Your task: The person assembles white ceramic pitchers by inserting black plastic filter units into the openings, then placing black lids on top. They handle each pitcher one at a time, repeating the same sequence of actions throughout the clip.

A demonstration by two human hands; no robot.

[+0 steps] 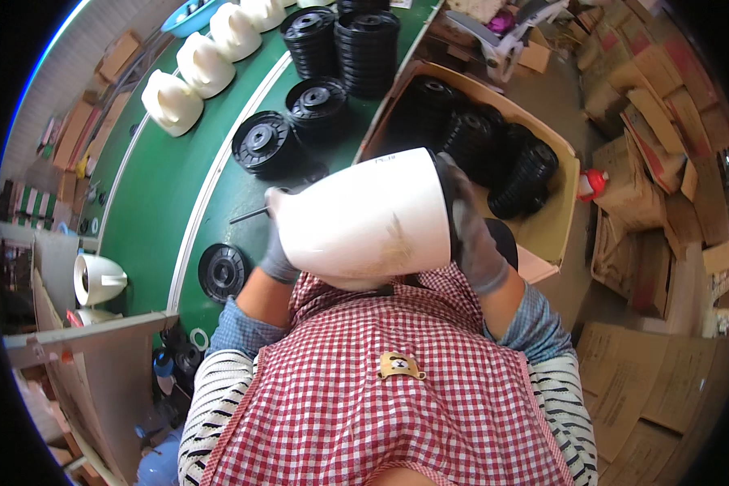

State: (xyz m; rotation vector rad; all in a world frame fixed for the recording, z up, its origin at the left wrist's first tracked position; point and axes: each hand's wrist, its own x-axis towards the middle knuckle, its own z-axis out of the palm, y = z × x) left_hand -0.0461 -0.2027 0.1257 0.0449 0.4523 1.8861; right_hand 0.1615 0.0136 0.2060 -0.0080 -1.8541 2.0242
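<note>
One glossy white tapered plastic shell lies sideways at centre between two grey-gloved hands: the left hand curled round its narrow end, the right hand clasping its black-rimmed wide end. At least four cream moulded plastic shells stand at eleven o'clock, at least four stacks of black ribbed plastic discs near twelve, one lone black disc near nine, all on a green worktop. One open brown cardboard carton sits toward two, brown boxes toward three.

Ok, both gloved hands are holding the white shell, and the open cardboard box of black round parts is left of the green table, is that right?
Not quite: in the head view, the open cardboard box of black round parts is right of the green table. The gloved left hand and right hand do hold the white shell.
</note>
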